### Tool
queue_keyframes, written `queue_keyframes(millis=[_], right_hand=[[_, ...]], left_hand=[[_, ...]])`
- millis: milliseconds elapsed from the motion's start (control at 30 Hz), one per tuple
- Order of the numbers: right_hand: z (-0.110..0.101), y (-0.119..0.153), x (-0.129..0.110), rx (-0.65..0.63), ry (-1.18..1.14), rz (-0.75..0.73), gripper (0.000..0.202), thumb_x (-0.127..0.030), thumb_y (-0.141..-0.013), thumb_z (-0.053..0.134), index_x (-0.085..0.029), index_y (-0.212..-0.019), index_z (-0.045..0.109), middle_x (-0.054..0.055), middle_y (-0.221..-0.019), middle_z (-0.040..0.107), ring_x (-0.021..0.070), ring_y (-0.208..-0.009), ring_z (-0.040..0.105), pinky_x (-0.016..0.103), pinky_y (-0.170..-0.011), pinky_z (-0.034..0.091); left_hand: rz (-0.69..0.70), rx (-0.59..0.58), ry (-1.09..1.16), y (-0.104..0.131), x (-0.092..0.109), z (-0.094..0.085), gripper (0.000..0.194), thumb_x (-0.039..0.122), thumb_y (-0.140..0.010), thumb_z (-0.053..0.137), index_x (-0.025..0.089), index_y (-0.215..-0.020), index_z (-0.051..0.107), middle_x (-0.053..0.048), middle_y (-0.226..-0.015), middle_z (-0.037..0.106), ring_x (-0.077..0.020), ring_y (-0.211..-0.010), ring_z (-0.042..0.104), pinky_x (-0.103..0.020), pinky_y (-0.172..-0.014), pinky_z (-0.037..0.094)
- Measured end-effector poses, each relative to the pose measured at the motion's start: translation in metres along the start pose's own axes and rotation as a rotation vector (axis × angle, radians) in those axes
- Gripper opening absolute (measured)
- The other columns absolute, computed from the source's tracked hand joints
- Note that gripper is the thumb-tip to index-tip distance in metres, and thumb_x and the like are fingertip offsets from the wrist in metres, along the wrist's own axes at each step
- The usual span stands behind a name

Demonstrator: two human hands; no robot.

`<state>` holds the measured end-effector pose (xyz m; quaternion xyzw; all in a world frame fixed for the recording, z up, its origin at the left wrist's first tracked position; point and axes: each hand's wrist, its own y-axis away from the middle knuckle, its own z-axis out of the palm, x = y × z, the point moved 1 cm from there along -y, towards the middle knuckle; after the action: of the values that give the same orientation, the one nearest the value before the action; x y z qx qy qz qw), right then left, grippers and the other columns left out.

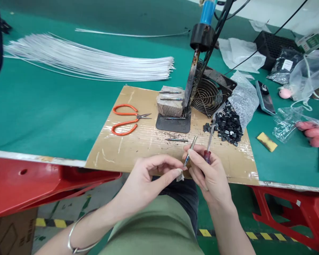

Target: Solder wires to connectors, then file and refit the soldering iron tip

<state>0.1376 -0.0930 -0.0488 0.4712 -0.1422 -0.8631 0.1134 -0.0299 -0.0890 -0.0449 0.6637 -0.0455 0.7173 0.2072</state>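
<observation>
My right hand (207, 166) pinches a short, slim metal rod (192, 147) between thumb and finger. The same hand also holds a screwdriver (207, 156) with a dark red handle, its shaft pointing up. Thumb and forefinger of my left hand (159, 177) are closed at the rod's lower end on a small greyish scrap (180, 177), mostly hidden by the fingers. Beyond my hands a dark thin rod (176, 140) lies on the cardboard (138, 152). Further back, a wrapped block (170, 107) carries two more metal rods.
A soldering iron (192, 67) hangs tip-down beside the block, before a black fan (208, 94). Orange-handled scissors (124, 120) lie left; a heap of small black parts (228, 124) lies right. White wires (95, 58), a phone (265, 97) and a yellow sponge (267, 141) are farther out.
</observation>
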Motion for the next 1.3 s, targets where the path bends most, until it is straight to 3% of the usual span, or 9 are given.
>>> queue_keyframes(millis=[200, 633, 767, 867, 1000, 1167, 1300], right_hand=[[0.000, 0.000, 0.000, -0.010, -0.007, 0.012, 0.026, -0.040, -0.081, 0.088, -0.019, -0.095, 0.080, 0.002, -0.082, 0.073, -0.0051, -0.032, 0.029, 0.012, -0.032, 0.015], [0.005, -0.006, 0.002, 0.060, 0.042, -0.041, 0.035, -0.043, -0.077, 0.091, -0.015, -0.094, 0.076, 0.000, -0.072, 0.070, -0.0035, -0.031, 0.025, 0.017, -0.033, 0.008], [0.004, -0.010, 0.005, 0.092, 0.100, -0.070, 0.036, -0.044, -0.077, 0.090, -0.015, -0.092, 0.075, -0.010, -0.044, 0.042, -0.0003, -0.032, 0.017, 0.021, -0.034, 0.006], [0.004, -0.012, 0.008, 0.103, 0.123, -0.077, 0.036, -0.045, -0.077, 0.090, -0.016, -0.089, 0.072, -0.013, -0.042, 0.030, 0.0019, -0.036, 0.015, 0.021, -0.036, 0.011], [0.005, -0.014, 0.008, 0.122, 0.157, -0.108, 0.036, -0.045, -0.075, 0.091, -0.018, -0.085, 0.069, -0.011, -0.048, 0.032, 0.0043, -0.043, 0.022, 0.021, -0.040, 0.019], [0.006, -0.015, 0.008, 0.147, 0.230, -0.155, 0.039, -0.045, -0.072, 0.091, -0.017, -0.084, 0.067, -0.002, -0.066, 0.055, 0.0078, -0.055, 0.044, 0.021, -0.046, 0.031], [0.005, -0.017, 0.009, 0.144, 0.254, -0.164, 0.037, -0.046, -0.075, 0.088, -0.017, -0.084, 0.067, 0.001, -0.073, 0.061, 0.0100, -0.060, 0.051, 0.021, -0.049, 0.035]], left_hand=[[0.047, 0.046, -0.112, 0.001, 0.002, 0.002, 0.012, 0.026, -0.089, 0.075, 0.017, -0.093, 0.081, -0.005, -0.085, 0.079, -0.0108, -0.071, 0.068, -0.016, -0.070, 0.056], [0.026, 0.077, -0.099, 0.000, 0.000, 0.001, 0.016, 0.029, -0.088, 0.075, 0.016, -0.095, 0.082, -0.006, -0.085, 0.078, -0.0119, -0.070, 0.065, -0.019, -0.068, 0.054], [-0.003, 0.069, -0.044, -0.001, -0.002, 0.000, 0.015, 0.029, -0.088, 0.076, 0.017, -0.095, 0.082, -0.006, -0.085, 0.078, -0.0114, -0.071, 0.065, -0.018, -0.069, 0.054], [-0.020, 0.073, 0.008, -0.002, -0.003, -0.001, 0.012, 0.028, -0.087, 0.078, 0.018, -0.093, 0.082, -0.005, -0.083, 0.077, -0.0105, -0.071, 0.065, -0.016, -0.069, 0.054], [-0.045, 0.062, 0.122, -0.005, -0.004, 0.000, 0.009, 0.025, -0.085, 0.081, 0.018, -0.091, 0.081, -0.004, -0.082, 0.077, -0.0089, -0.071, 0.066, -0.013, -0.068, 0.054], [-0.054, 0.027, 0.227, -0.006, -0.005, 0.000, 0.004, 0.021, -0.087, 0.082, 0.020, -0.091, 0.083, 0.000, -0.080, 0.076, -0.0048, -0.068, 0.063, -0.008, -0.063, 0.048], [-0.056, 0.007, 0.264, -0.006, -0.005, 0.000, 0.004, 0.022, -0.088, 0.081, 0.021, -0.092, 0.083, 0.001, -0.079, 0.075, -0.0028, -0.064, 0.058, -0.006, -0.056, 0.042]])
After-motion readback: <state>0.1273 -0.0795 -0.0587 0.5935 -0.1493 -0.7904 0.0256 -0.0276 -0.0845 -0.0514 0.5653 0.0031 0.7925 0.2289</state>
